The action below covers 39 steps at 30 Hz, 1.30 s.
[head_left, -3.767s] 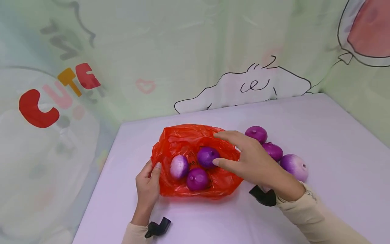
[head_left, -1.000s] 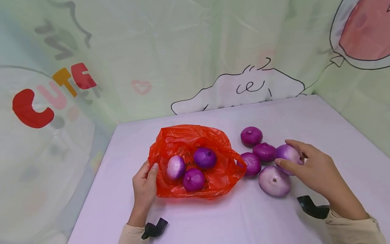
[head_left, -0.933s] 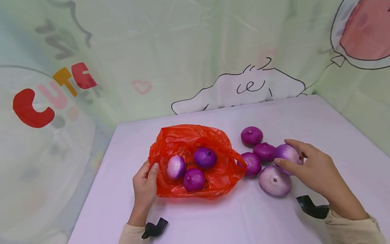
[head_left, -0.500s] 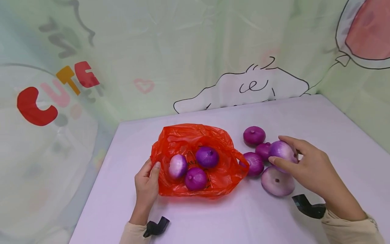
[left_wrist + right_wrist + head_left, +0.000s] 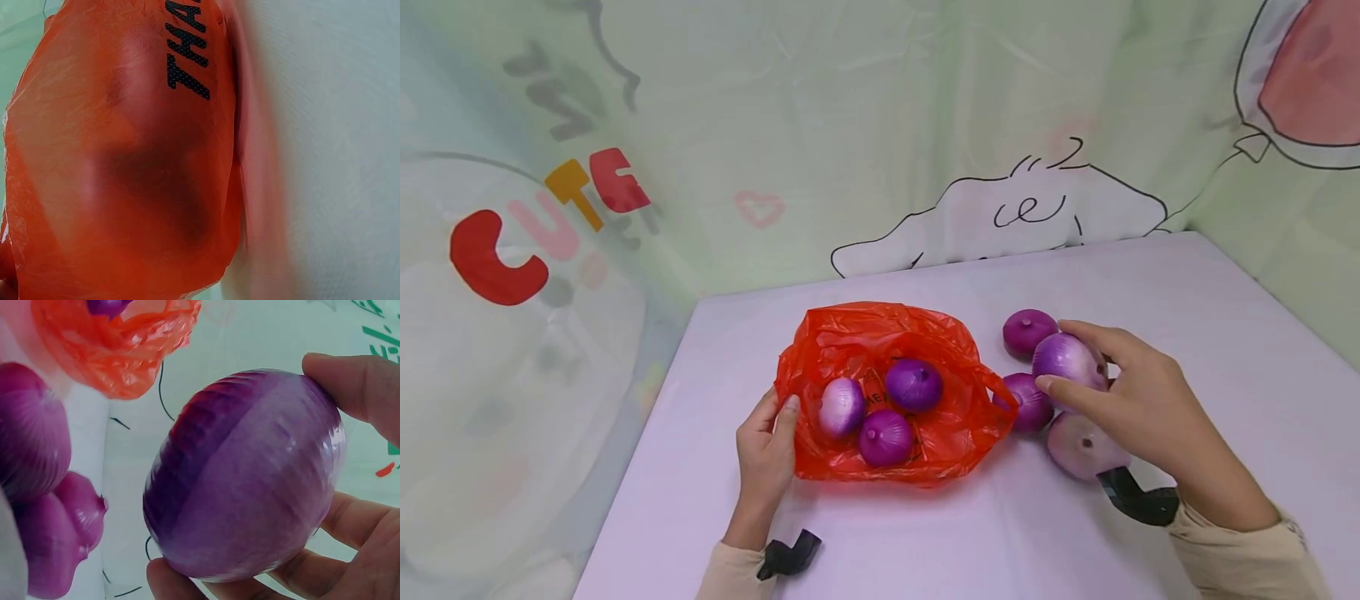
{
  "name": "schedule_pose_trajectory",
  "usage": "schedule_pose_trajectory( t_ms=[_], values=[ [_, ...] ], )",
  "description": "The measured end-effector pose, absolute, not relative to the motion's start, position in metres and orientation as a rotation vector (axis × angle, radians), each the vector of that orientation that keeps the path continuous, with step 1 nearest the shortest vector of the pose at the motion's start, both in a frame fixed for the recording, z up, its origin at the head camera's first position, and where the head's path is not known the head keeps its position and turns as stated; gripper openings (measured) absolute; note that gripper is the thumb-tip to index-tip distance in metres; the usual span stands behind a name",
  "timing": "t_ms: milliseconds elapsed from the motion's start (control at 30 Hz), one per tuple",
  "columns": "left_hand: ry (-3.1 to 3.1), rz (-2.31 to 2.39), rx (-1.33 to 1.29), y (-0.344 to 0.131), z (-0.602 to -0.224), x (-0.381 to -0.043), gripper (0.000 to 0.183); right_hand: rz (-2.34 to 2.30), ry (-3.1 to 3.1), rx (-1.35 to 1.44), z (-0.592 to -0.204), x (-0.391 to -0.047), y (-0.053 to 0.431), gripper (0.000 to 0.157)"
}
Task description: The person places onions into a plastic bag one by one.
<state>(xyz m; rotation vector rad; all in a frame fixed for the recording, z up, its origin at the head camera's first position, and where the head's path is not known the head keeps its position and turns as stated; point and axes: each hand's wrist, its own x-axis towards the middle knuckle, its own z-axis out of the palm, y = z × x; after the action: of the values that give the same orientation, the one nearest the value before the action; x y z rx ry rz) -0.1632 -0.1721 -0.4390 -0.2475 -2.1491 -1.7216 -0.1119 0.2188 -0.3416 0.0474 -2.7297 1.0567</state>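
In the right hand (image 5: 1142,400), pinches a purple-and-white onion (image 5: 1064,358) — held outside the red bag (image 5: 880,320). In the left hand (image 5: 767,450), grips that bag by its side edge. Right of the left hand, counts three bagged onions (image 5: 886,439) as apparently done. Looks part-way: left of and partly behind the right hand, leaves at least three loose onions (image 5: 1028,332) — plus the held one.

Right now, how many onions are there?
8: three onions in the red bag, one in the right hand's fingers, four on the table, including one hidden in the head view.
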Motion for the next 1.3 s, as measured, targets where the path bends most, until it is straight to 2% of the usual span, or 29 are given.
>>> schedule_pose_trajectory(
  t_ms=[367,633,967,1300],
  values=[
    [-2.158,-1.720,-0.237,-0.172,-0.437,-0.162,0.034,1.132,-2.690,0.119,-0.333,-0.117,0.200,0.072],
    [-2.145,-1.726,-0.239,-0.172,-0.438,-0.163,0.034,1.177,-2.677,0.158,-0.328,-0.121,0.187,0.063],
    [-2.139,-1.719,-0.243,-0.172,-0.438,-0.163,0.035,1.200,-2.715,0.213,-0.327,-0.126,0.171,0.069],
    [-2.141,-1.714,-0.254,-0.172,-0.438,-0.163,0.034,1.223,-2.710,0.272,-0.323,-0.133,0.155,0.069]
  ],
)
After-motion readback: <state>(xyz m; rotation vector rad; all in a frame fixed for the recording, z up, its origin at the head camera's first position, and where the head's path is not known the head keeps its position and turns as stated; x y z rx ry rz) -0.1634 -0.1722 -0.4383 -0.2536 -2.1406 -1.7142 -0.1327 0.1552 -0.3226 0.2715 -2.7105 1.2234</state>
